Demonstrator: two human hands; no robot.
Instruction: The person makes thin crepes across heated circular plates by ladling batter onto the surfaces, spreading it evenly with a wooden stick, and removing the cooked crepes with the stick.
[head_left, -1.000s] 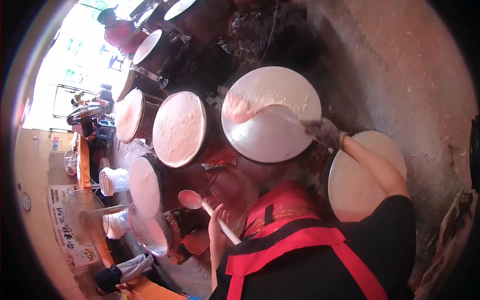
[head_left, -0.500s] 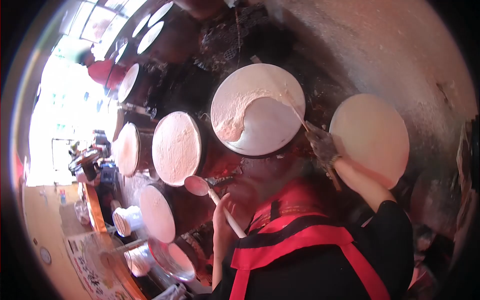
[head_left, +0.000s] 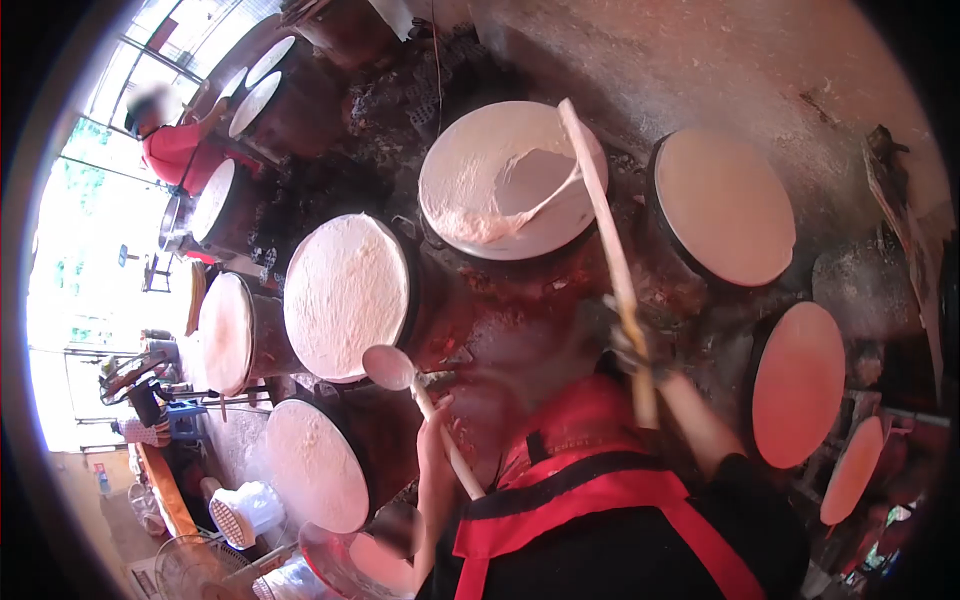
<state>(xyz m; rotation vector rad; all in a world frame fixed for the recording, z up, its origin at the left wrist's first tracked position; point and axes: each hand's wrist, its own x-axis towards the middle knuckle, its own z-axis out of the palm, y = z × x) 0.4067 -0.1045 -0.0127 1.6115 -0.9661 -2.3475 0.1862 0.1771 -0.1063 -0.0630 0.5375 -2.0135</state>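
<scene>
Holding a ladle (head_left: 388,368) in the left hand (head_left: 432,447); gripping a long wooden stick (head_left: 605,217) in the gloved right hand (head_left: 630,347), now drawing it closer to the apron (head_left: 580,500). Beyond, dragging pale, wet, ridged batter (head_left: 475,224) across the griddle (head_left: 545,185) ahead, curving it further around the bare-looking patch than half a second ago, leaving less uncovered.

A black top (head_left: 640,550) with a short, loose sleeve (head_left: 755,505) sits under a red apron (head_left: 580,415). Two plain red straps (head_left: 714,552) run from its bib, which a black band (head_left: 560,482) crosses; small yellowish lettering is too blurred to read. A dark, mottled glove covers the right hand (head_left: 632,345); the left hand (head_left: 433,450) is bare.
</scene>
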